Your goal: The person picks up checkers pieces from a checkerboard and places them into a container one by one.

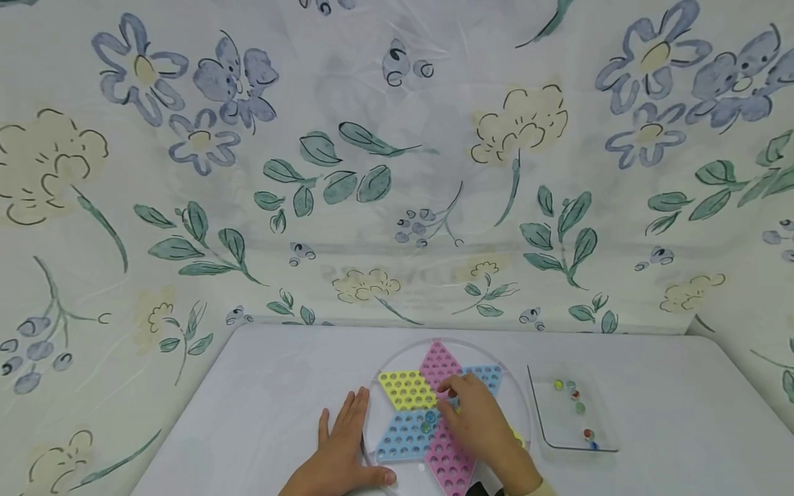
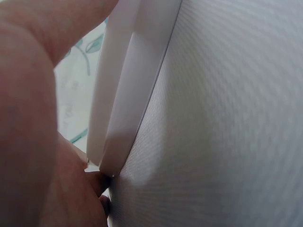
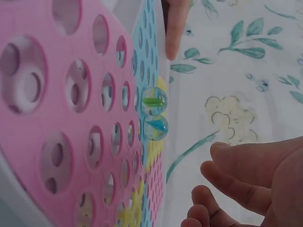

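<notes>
A round Chinese checkers board (image 1: 403, 390) lies on the table, its holed star coloured pink, yellow and blue. My left hand (image 1: 340, 448) rests at the board's left edge with straight fingers and the thumb by the lower rim. In the left wrist view the hand touches the pale rim (image 2: 132, 90). Over the board's middle is my right hand (image 1: 477, 421), its fingers bent loosely; the right wrist view shows nothing between thumb and fingertips. Two glass marbles sit side by side near the centre, a green-streaked marble (image 3: 155, 100) and a blue-streaked marble (image 3: 155, 127).
To the right of the board stands a clear shallow tray (image 1: 538, 420) holding several glass marbles (image 1: 579, 408). The white table (image 1: 260, 386) ends at a flower-printed sheet (image 1: 372, 227) behind and at the sides. Something black (image 1: 476, 489) shows beneath the right wrist.
</notes>
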`<state>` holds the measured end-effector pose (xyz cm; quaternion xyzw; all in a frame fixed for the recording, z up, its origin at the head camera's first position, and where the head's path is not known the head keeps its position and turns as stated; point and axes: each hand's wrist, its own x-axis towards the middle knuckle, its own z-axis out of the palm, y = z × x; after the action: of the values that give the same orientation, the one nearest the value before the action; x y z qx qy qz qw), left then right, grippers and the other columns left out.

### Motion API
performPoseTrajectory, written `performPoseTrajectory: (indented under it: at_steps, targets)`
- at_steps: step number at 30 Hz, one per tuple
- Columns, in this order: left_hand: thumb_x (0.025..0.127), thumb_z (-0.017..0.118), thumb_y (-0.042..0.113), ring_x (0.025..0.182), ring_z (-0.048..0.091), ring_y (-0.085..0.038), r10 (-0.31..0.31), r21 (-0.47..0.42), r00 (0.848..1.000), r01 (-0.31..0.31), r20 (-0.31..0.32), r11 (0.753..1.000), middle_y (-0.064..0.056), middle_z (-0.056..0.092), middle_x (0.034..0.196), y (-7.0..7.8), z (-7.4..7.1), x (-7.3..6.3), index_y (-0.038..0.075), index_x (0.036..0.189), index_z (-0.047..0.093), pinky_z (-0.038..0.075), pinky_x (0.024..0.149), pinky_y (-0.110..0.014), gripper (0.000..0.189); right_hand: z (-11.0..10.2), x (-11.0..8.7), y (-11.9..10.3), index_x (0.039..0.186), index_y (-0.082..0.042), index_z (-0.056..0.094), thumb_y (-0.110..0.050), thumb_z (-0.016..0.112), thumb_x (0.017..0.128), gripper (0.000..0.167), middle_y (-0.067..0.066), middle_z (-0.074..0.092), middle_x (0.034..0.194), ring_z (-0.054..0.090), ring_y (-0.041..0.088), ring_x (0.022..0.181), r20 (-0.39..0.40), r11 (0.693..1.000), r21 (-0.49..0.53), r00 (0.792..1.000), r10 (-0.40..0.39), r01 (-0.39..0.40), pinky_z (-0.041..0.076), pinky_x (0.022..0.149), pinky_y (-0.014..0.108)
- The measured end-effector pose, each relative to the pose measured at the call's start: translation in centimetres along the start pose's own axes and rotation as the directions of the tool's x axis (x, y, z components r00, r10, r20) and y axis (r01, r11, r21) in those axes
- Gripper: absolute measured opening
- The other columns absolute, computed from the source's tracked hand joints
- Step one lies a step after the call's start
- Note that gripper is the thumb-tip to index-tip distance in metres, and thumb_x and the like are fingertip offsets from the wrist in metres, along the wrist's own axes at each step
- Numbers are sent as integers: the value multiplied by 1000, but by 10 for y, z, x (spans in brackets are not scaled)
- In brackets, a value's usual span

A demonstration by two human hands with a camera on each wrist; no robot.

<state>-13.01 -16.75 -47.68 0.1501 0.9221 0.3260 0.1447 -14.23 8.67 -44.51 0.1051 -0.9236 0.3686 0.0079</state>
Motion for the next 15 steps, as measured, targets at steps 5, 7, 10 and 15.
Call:
performPoseTrajectory:
  at_steps: [5, 7, 10, 15]
  targets:
    - [70, 84, 62, 152, -1, -44, 2, 5, 1000, -2, 0, 1000, -25, 8, 165, 0, 0, 0, -6, 159, 6, -15, 111, -69, 136, 4, -1, -2, 109, -13, 70, -18, 71, 92, 17, 2, 59, 100, 57, 16, 87, 37, 1000, 4, 999, 17, -17, 53, 75, 39]
    - [70, 84, 62, 152, 0, -44, 4, 10, 1000, -4, -1, 1000, -25, 8, 165, 0, 0, 0, -6, 158, 6, -15, 111, -69, 136, 5, -1, -2, 109, -14, 70, -18, 71, 92, 17, 2, 59, 100, 57, 16, 88, 53, 1000, -2, 999, 11, -11, 54, 75, 39]
    - [70, 83, 63, 152, 1, -45, 6, 16, 1000, -6, -4, 1000, -25, 9, 165, 0, 0, 0, -6, 158, 7, -14, 111, -69, 136, 6, -2, -3, 109, -14, 70, -15, 71, 91, 18, 1, 59, 99, 56, 14, 87, 68, 1000, -20, 998, -8, 9, 53, 74, 36]
    - [69, 83, 64, 152, 1, -44, 4, 22, 1000, -4, -10, 1000, -25, 9, 165, 0, 0, 0, -6, 158, 8, -14, 112, -69, 136, 7, -3, -3, 110, -14, 71, -11, 73, 89, 21, 0, 59, 98, 53, 13, 84, 87, 998, -35, 995, -50, 54, 51, 71, 32]
